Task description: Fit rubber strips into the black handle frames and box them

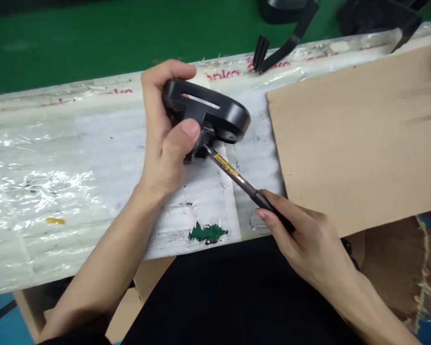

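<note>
My left hand (165,139) grips a black plastic part (215,112), with its fingers behind the part and its thumb pressed on the stem. The part has a rounded oblong head with a long slot and a short, square stem. My right hand (294,235) holds a screwdriver (233,172) by its dark handle. The shaft has a yellow label, and it slants up into the underside of the part's stem. The tip is hidden inside the stem, so I cannot see what it engages. Both hands are held just above the work surface.
The bench top (75,177) is wrapped in creased clear plastic over white foam. A tan cardboard sheet (359,139) covers its right side. Black angled brackets (276,48) lie along the far edge. Green floor (75,48) lies beyond, with cardboard (391,268) below right.
</note>
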The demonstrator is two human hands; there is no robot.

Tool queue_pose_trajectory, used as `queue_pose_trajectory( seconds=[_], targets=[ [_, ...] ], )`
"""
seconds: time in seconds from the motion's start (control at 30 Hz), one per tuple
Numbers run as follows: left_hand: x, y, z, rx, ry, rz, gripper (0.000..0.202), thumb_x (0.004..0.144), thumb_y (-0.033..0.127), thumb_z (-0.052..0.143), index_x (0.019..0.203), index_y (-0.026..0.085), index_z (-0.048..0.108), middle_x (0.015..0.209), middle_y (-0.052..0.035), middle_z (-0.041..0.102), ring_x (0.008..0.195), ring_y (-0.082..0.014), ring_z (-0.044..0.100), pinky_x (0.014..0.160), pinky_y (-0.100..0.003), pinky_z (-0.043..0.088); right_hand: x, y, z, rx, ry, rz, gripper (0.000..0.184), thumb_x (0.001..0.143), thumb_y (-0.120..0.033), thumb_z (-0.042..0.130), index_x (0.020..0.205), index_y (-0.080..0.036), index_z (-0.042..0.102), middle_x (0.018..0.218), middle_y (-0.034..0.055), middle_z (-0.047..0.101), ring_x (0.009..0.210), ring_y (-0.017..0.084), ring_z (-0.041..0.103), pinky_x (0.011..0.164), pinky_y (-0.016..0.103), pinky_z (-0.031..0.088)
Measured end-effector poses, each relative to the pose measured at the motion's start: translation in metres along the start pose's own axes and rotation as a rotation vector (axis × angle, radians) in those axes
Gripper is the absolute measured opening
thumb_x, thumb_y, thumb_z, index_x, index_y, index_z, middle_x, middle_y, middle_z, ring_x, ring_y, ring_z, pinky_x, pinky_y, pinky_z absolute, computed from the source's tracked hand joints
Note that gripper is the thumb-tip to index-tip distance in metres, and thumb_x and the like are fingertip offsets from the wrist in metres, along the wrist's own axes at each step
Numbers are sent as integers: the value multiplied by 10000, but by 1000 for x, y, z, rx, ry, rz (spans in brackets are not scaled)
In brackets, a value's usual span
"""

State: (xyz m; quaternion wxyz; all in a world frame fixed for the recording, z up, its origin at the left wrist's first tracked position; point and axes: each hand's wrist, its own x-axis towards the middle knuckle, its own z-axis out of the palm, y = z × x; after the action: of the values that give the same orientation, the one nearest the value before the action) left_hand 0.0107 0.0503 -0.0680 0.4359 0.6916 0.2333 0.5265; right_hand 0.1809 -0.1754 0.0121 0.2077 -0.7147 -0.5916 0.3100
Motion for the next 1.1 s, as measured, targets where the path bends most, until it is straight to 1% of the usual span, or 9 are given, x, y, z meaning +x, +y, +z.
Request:
queue_pose_trajectory(
  seconds=[0.13, 0.23, 0.3, 0.4, 0.53, 0.7, 0.9, 0.97, 1.1],
  targets=[
    [-2, 9, 1, -3, -38, -59, 596, 857, 762, 676, 1231, 298, 656, 1164, -35, 543, 945, -208, 589, 832, -370, 499, -4, 6, -2, 21, 9, 3, 352, 1091, -339, 570, 1339, -121, 691, 875, 63, 802, 620, 181, 719, 537, 283, 551],
    [-3, 17, 3, -21, -43, -95, 595, 855, 752, 656, 1209, 274, 644, 1141, -37, 509, 942, -204, 576, 854, -377, 488, -7, 11, -1, 65, 28, -3, 327, 1086, -316, 581, 1338, -138, 689, 1000, 82, 824, 740, 201, 769, 649, 295, 602],
    [-3, 19, 4, -17, -44, -99, 592, 847, 742, 651, 1202, 268, 636, 1125, -37, 494, 934, -203, 564, 857, -380, 483, -7, 12, 0, 75, 33, -2, 321, 1086, -318, 578, 1326, -139, 695, 1010, 85, 825, 754, 206, 776, 678, 301, 611],
    [-4, 17, 5, -33, -32, -109, 592, 811, 725, 695, 1171, 260, 633, 1075, -37, 490, 902, -201, 554, 835, -372, 482, -6, 12, -1, 52, 0, 18, 336, 1088, -332, 574, 1323, -127, 701, 909, 64, 816, 661, 195, 751, 608, 298, 589],
    [-5, 11, 5, -81, -10, -121, 609, 789, 708, 717, 1171, 240, 645, 1044, -42, 509, 860, -198, 537, 795, -372, 488, -5, 11, -1, 76, 28, 1, 361, 1096, -343, 558, 1324, -101, 699, 963, 87, 821, 715, 199, 766, 650, 295, 604],
    [-6, 7, 4, -57, -8, -139, 682, 731, 787, 736, 1148, 263, 606, 1002, -32, 490, 859, -217, 543, 846, -441, 528, -7, 13, -1, 110, 12, 35, 381, 1098, -361, 552, 1330, -99, 702, 945, 82, 816, 688, 180, 749, 641, 271, 602],
    [-7, 3, 1, -66, -15, -161, 707, 693, 784, 750, 1159, 270, 610, 954, -20, 431, 873, -211, 536, 926, -493, 531, -7, 10, -4, 95, -9, 58, 389, 1110, -368, 517, 1354, -121, 694, 902, 68, 812, 672, 184, 746, 631, 282, 598],
    [-7, 1, 1, -59, -22, -143, 702, 696, 783, 749, 1160, 273, 620, 949, -16, 432, 840, -194, 523, 883, -465, 529, -6, 9, -4, 98, -15, 66, 394, 1112, -376, 510, 1343, -118, 698, 912, 74, 817, 674, 188, 751, 622, 285, 595],
    [-8, 1, 1, -71, -7, -109, 670, 716, 742, 766, 1166, 259, 647, 968, -33, 513, 796, -183, 504, 709, -370, 487, -6, 7, -4, 129, -5, 65, 373, 1103, -369, 532, 1329, -124, 699, 965, 89, 823, 742, 204, 773, 660, 294, 602]
  ],
)
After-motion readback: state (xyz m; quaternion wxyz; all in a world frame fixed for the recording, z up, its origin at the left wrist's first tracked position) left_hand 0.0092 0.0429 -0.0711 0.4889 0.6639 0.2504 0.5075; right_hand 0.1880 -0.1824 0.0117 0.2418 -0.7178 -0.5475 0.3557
